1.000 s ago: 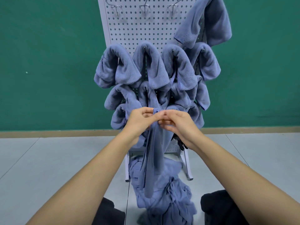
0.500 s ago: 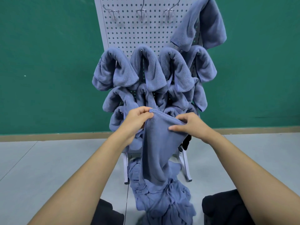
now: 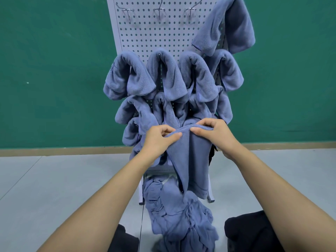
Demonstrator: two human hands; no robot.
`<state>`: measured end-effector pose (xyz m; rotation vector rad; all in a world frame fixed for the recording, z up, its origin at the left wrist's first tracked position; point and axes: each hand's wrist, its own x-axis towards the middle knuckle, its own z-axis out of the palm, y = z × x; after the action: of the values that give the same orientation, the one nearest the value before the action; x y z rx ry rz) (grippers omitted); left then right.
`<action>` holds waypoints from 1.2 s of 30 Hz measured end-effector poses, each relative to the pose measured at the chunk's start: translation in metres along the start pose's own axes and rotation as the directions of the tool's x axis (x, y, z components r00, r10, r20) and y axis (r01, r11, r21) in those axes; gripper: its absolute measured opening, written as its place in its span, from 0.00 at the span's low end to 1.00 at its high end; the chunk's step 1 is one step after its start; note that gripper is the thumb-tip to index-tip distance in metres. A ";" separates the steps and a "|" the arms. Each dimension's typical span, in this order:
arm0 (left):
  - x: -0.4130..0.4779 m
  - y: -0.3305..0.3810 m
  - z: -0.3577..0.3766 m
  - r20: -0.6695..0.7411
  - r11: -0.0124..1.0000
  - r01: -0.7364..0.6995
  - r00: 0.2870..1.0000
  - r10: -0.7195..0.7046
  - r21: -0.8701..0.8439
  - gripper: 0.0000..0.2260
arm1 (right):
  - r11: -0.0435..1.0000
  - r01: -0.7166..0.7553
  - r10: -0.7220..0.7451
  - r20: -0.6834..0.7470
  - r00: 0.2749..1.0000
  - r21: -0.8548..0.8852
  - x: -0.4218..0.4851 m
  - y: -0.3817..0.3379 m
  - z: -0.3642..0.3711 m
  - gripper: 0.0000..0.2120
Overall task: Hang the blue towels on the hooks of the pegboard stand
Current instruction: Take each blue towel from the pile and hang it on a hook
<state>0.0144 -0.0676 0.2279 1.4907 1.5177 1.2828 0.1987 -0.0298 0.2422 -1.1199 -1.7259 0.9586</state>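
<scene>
Two flat surfaces frame the scene: a green wall behind and a pale grey floor below. On the floor at centre rises a pegboard stand. Its middle and lower rows are covered by hung blue towels, each draped over a hook, and a corner towel hangs at the board's top right. A heap of unhung towels lies on the floor at the stand's foot.

The towel in hand is held before the board's lower half with its long axis vertical. Its top hem is gathered into a short ridge, and its lower end hangs near the heap; whether they touch cannot be told. The left hand pinches the hem's left end between thumb and curled fingers. The right hand pinches the right end likewise and sits slightly higher.

Three bare hooks line the board's top edge, lying above and beyond both hands. The coming move is therefore judged an upward, forward lift. Bare panel beneath those hooks gives open room, but the bulging hung towels between could be brushed.
</scene>
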 end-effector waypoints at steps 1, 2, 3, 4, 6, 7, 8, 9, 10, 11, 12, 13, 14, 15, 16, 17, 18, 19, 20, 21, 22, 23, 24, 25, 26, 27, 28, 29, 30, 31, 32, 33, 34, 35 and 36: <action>0.001 -0.001 0.001 -0.043 0.999 -0.005 0.999 0.007 0.032 0.04 | 0.999 -0.002 0.001 -0.014 1.000 -0.053 0.000 0.001 0.000 0.06; 0.003 -0.004 0.001 -0.077 0.997 0.000 0.997 0.006 0.078 0.05 | 0.991 -0.004 -0.001 -0.036 0.999 -0.134 0.001 0.003 -0.001 0.07; 0.005 -0.005 0.002 -0.096 0.992 0.010 0.995 0.002 0.126 0.06 | 0.974 -0.006 -0.007 -0.056 0.998 -0.228 0.002 0.006 -0.001 0.08; 0.005 -0.006 0.003 -0.107 0.986 0.020 0.994 -0.003 0.164 0.07 | 0.955 -0.019 -0.001 -0.068 0.998 -0.298 0.003 0.008 0.000 0.09; 0.004 -0.007 0.006 -0.113 0.981 0.064 0.993 -0.044 0.181 0.08 | 0.955 -0.082 0.068 -0.058 0.996 -0.285 0.003 0.011 0.007 0.11; 0.004 -0.006 0.008 -0.113 0.986 0.097 0.990 -0.082 0.135 0.08 | 0.970 -0.121 0.116 -0.037 0.993 -0.211 0.002 0.013 0.011 0.12; 0.004 -0.005 0.009 -0.109 0.990 0.132 0.986 -0.126 0.047 0.08 | 0.980 -0.161 0.160 -0.014 0.987 -0.121 0.001 0.012 0.016 0.12; 0.002 -0.002 0.009 -0.092 0.983 0.172 0.980 -0.177 -0.060 0.08 | 0.981 -0.193 0.193 0.007 0.981 -0.030 -0.001 0.011 0.020 0.12; 0.001 0.000 0.010 -0.065 0.966 0.205 0.974 -0.217 -0.158 0.08 | 0.973 -0.224 0.222 0.029 0.975 0.055 -0.002 0.008 0.023 0.12; 0.000 0.002 0.010 -0.037 0.946 0.231 0.969 -0.245 -0.226 0.07 | 0.958 -0.251 0.245 0.058 0.968 0.136 -0.004 0.005 0.026 0.12; 0.000 0.003 0.010 -0.014 0.932 0.245 0.966 -0.258 -0.267 0.07 | 0.936 -0.281 0.266 0.095 0.959 0.213 -0.005 0.001 0.028 0.11; -0.001 0.003 0.010 0.004 0.920 0.253 0.964 -0.264 -0.300 0.06 | 0.908 -0.308 0.279 0.138 0.950 0.285 -0.007 -0.003 0.030 0.10; -0.001 0.003 0.009 0.022 0.912 0.251 0.966 -0.258 -0.326 0.07 | 0.881 -0.325 0.277 0.181 0.944 0.344 -0.008 -0.006 0.030 0.09; -0.001 0.005 0.008 0.049 0.903 0.248 0.968 -0.247 -0.350 0.08 | 0.860 -0.330 0.263 0.215 0.940 0.389 -0.010 -0.009 0.031 0.08; 0.000 0.004 0.007 0.077 0.904 0.235 0.972 -0.222 -0.356 0.10 | 0.846 -0.330 0.248 0.237 0.939 0.419 -0.011 -0.010 0.031 0.07; -0.001 0.005 0.006 0.102 0.913 0.217 0.976 -0.193 -0.346 0.12 | 0.838 -0.328 0.237 0.251 0.939 0.436 -0.011 -0.011 0.030 0.08; -0.002 0.006 0.004 0.114 0.928 0.185 0.981 -0.156 -0.323 0.11 | 0.833 -0.327 0.228 0.262 0.938 0.446 -0.011 -0.013 0.028 0.08; -0.004 0.007 0.004 0.118 0.939 0.153 0.986 -0.122 -0.309 0.11 | 0.831 -0.325 0.220 0.269 0.937 0.451 -0.011 -0.014 0.026 0.09; -0.004 0.006 0.003 0.108 0.947 0.115 0.990 -0.086 -0.299 0.11 | 0.835 -0.318 0.213 0.269 0.939 0.448 -0.011 -0.015 0.023 0.08; -0.004 0.005 0.003 0.090 0.949 0.083 0.994 -0.058 -0.304 0.12 | 0.848 -0.305 0.208 0.257 0.944 0.434 -0.010 -0.016 0.020 0.08; -0.004 0.005 0.002 0.066 0.951 0.056 0.997 -0.038 -0.303 0.13 | 0.871 -0.282 0.204 0.226 0.952 0.401 -0.009 -0.016 0.017 0.07; -0.005 0.006 0.001 0.047 0.949 0.037 0.999 -0.024 -0.312 0.13 | 0.908 -0.241 0.191 0.173 0.966 0.344 -0.007 -0.014 0.015 0.05; -0.005 0.008 0.000 0.037 0.949 0.021 0.999 -0.009 -0.315 0.13 | 0.947 -0.184 0.161 0.108 0.981 0.263 -0.005 -0.011 0.011 0.02; -0.004 0.009 -0.001 0.042 0.943 0.011 0.999 0.003 -0.332 0.14 | 0.978 -0.116 0.107 0.061 0.992 0.172 -0.004 -0.008 0.008 0.05; -0.003 0.009 -0.003 0.058 0.937 0.007 0.998 0.014 -0.349 0.14 | 0.995 -0.054 0.049 0.060 0.997 0.086 -0.002 -0.005 0.006 0.10; -0.002 0.011 -0.004 0.088 0.926 0.004 0.996 0.031 -0.379 0.15 | 1.000 -0.013 0.010 0.108 0.994 0.026 -0.002 -0.003 0.004 0.15; -0.001 0.012 -0.005 0.121 0.915 0.005 0.991 0.048 -0.404 0.15 | 1.000 0.004 -0.004 0.182 0.983 0.001 -0.002 -0.003 0.002 0.18; -0.001 0.013 -0.005 0.148 0.904 0.012 0.987 0.057 -0.427 0.16 | 1.000 0.004 -0.003 0.256 0.967 -0.003 -0.003 -0.002 0.002 0.20; 0.001 0.013 -0.005 0.154 0.904 0.016 0.987 0.055 -0.426 0.16 | 1.000 -0.003 0.003 0.303 0.953 -0.003 -0.002 0.000 0.003 0.20; 0.002 0.012 -0.005 0.141 0.910 0.021 0.989 0.041 -0.415 0.16 | 1.000 -0.003 0.008 0.302 0.953 -0.018 -0.001 0.002 0.004 0.19; 0.003 0.011 -0.005 0.113 0.920 0.028 0.993 0.018 -0.391 0.16 | 0.999 0.005 0.007 0.257 0.966 -0.047 0.001 0.005 0.006 0.18; 0.004 0.011 -0.005 0.077 0.931 0.038 0.997 -0.011 -0.363 0.16 | 0.997 0.005 0.010 0.183 0.983 -0.080 0.004 0.008 0.006 0.17; 0.005 0.009 -0.005 0.037 0.943 0.050 0.999 -0.040 -0.329 0.16 | 0.994 -0.013 0.023 0.098 0.995 -0.104 0.006 0.010 0.006 0.16; 0.006 0.008 -0.006 0.007 0.951 0.065 0.998 -0.066 -0.301 0.16 | 0.992 -0.041 0.044 0.017 0.999 -0.119 0.009 0.012 0.005 0.15; 0.006 0.006 -0.006 -0.007 0.957 0.081 0.996 -0.087 -0.277 0.15 | 0.990 -0.070 0.064 -0.052 0.997 -0.126 0.011 0.013 0.003 0.13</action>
<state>0.0099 -0.0634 0.2370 1.2256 1.3345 1.3974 0.1968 -0.0163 0.2316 -1.2806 -1.7400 0.8644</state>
